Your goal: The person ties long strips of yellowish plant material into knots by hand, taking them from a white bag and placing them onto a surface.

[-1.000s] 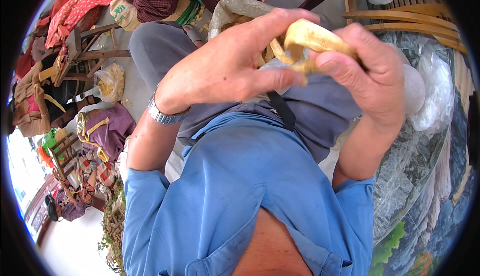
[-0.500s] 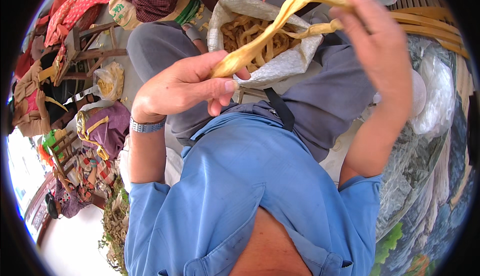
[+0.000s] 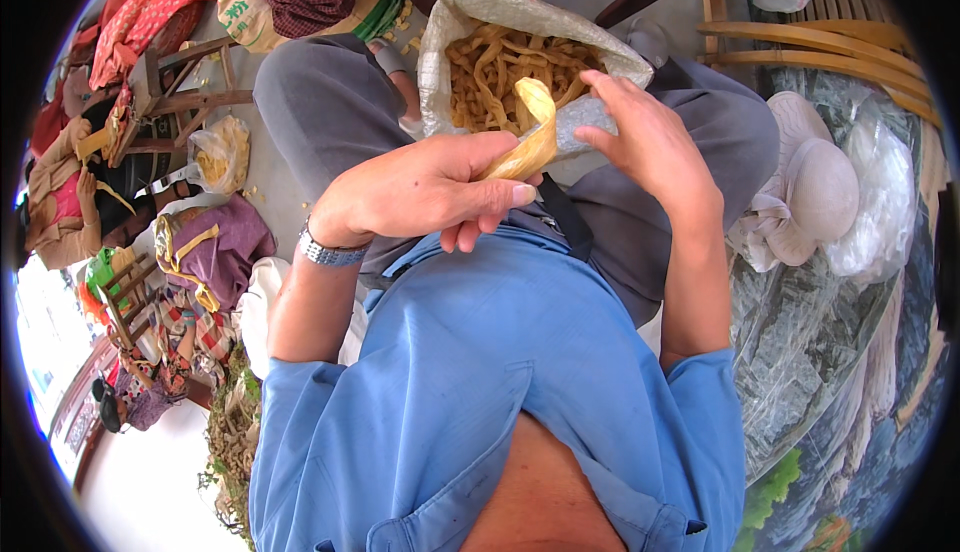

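Floor (image 3: 272,180) around sack rim (image 3: 432,77); left fingers (image 3: 498,194) grip strip (image 3: 541,138).

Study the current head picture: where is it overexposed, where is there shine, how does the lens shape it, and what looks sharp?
Head view: patches along the left side wash out to white; head view: clear plastic sheeting at right shows pale highlights; head view: the fisheye image is round with black corners; head view: the left hand and yellow strip look fairly sharp.
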A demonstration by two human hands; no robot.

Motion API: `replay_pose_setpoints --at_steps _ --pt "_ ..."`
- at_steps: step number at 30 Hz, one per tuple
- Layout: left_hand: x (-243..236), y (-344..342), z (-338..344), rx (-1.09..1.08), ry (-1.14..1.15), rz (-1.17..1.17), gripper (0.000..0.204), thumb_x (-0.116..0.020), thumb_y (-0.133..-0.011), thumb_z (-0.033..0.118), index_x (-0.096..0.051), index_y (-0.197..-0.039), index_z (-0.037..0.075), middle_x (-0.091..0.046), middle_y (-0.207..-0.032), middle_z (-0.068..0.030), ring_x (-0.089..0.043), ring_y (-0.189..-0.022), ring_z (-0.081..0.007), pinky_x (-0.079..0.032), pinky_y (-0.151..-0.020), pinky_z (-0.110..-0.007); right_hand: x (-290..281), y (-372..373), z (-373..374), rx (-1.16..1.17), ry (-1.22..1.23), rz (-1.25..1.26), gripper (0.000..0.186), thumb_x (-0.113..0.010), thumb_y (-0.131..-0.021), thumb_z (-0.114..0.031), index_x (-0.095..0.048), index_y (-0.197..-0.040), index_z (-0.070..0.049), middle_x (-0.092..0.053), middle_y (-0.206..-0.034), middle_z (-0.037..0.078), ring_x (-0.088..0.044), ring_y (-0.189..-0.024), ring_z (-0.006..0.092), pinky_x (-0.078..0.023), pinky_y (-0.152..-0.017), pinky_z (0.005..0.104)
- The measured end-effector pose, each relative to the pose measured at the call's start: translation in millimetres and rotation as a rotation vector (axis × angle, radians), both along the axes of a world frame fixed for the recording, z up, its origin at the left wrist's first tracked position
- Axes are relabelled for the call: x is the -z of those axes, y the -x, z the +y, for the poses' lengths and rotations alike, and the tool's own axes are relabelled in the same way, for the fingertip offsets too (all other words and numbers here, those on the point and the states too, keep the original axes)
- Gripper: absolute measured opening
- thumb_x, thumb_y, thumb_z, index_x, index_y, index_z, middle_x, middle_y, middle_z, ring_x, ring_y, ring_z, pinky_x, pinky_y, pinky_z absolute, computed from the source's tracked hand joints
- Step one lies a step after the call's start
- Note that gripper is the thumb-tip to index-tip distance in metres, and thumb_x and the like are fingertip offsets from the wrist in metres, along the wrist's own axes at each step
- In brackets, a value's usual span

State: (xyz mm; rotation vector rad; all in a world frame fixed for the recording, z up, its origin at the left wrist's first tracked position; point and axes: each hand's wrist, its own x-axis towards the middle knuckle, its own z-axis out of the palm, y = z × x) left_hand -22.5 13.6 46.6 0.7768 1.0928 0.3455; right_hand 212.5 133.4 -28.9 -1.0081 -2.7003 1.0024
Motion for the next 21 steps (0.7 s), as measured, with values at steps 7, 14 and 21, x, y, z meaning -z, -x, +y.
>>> replay_pose_setpoints --at_steps 7,14,21 --pt "23 -12 2 -0.028 -0.038 -0.107 0.027 -0.056 -0.104 0.024 -0.056 -0.120 0.003 -0.056 -0.075 -0.0009 -0.056 -0.060 -0.0079 -0.047 -0.053 -0.023 -8 23 -28 -0.142 0.140 0.236 0.040 -0.064 -0.085 -0.003 -0.060 -0.123 -0.014 -0.068 -0.111 0.010 -0.066 -0.098 0.0340 -0.055 -0.080 0.0432" --pt "19 -6 2 -0.169 0.000 -0.200 0.028 -0.052 -0.106 0.025 -0.055 -0.122 0.002 -0.056 -0.070 -0.0023 -0.054 -0.052 -0.0090 -0.047 -0.050 -0.023 56 14 17 0.138 -0.118 -0.157 0.023 -0.056 -0.089 -0.007 -0.060 -0.111 -0.009 -0.070 -0.094 0.015 -0.068 -0.090 0.0366 -0.054 -0.074 0.0476" --pt "34 -15 -1 -0.613 0.091 -0.426 0.032 -0.043 -0.108 0.024 -0.052 -0.122 -0.003 -0.050 -0.067 -0.0029 -0.047 -0.044 -0.0120 -0.036 -0.037 -0.024 28 25 -11 0.141 -0.052 0.112 0.051 -0.070 -0.088 -0.017 -0.052 -0.135 -0.013 -0.058 -0.132 0.013 -0.061 -0.115 0.0336 -0.054 -0.089 0.0432"
